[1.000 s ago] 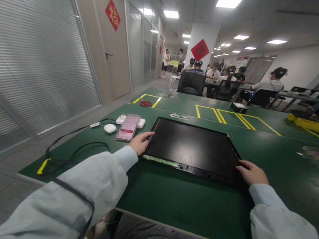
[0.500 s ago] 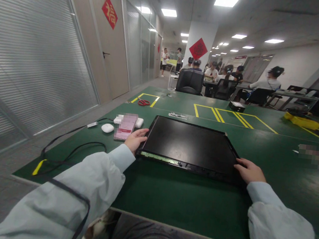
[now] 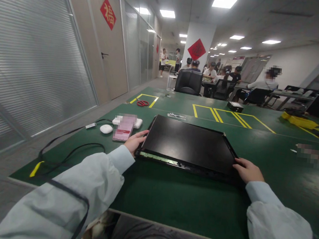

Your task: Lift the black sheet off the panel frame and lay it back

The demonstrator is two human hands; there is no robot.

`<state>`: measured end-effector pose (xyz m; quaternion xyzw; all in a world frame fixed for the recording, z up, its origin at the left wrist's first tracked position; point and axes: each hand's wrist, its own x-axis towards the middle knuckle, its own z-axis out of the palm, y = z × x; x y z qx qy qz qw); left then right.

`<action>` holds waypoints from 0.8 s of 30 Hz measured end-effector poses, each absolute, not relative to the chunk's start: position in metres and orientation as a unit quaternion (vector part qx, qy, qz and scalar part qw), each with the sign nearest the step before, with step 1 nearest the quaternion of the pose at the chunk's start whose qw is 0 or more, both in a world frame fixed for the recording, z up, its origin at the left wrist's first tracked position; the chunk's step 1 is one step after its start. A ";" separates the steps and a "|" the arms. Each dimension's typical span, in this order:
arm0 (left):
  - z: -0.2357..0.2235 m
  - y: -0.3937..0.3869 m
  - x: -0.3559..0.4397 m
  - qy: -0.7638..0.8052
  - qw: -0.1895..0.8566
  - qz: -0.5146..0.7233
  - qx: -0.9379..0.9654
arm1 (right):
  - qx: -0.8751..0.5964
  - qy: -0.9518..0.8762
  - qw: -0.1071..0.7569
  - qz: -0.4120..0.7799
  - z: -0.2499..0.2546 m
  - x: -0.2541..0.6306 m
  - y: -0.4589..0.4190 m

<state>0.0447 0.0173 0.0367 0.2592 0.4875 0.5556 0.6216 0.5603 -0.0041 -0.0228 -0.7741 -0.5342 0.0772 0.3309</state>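
Observation:
A black flat screen panel (image 3: 187, 142) lies face up before me over the green table, a green circuit strip showing along its near left edge. My left hand (image 3: 135, 141) is closed on the panel's left side, thumb and fingers at the rim. Gripping the right side near its front corner is my right hand (image 3: 249, 170), the fingers partly hidden by the frame. Whether the panel's underside touches the table I cannot tell. Just left of my left hand lie a pink phone (image 3: 124, 128) and a white rounded case (image 3: 106, 129).
Red-handled scissors (image 3: 143, 103) lie inside yellow tape marks at the far left of the green table (image 3: 184, 203). Beyond the panel is a small bundle of light pieces (image 3: 176, 116). A black cable (image 3: 71, 155) runs along the left. A black box (image 3: 235, 106) stands farther back; people sit beyond.
The whole view has shifted slightly to the left. Both hands keep their hold on the panel, which stays almost in the same place.

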 end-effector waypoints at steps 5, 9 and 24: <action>0.034 0.016 0.045 0.481 0.613 0.559 0.285 | -0.774 -0.540 0.320 0.080 -0.024 0.563 -0.003; 0.029 0.016 0.044 0.474 0.597 0.552 0.338 | -0.774 -0.543 0.316 0.074 -0.024 0.564 -0.003; 0.029 0.013 0.042 0.446 0.551 0.538 0.456 | -0.773 -0.539 0.329 0.058 -0.027 0.562 -0.002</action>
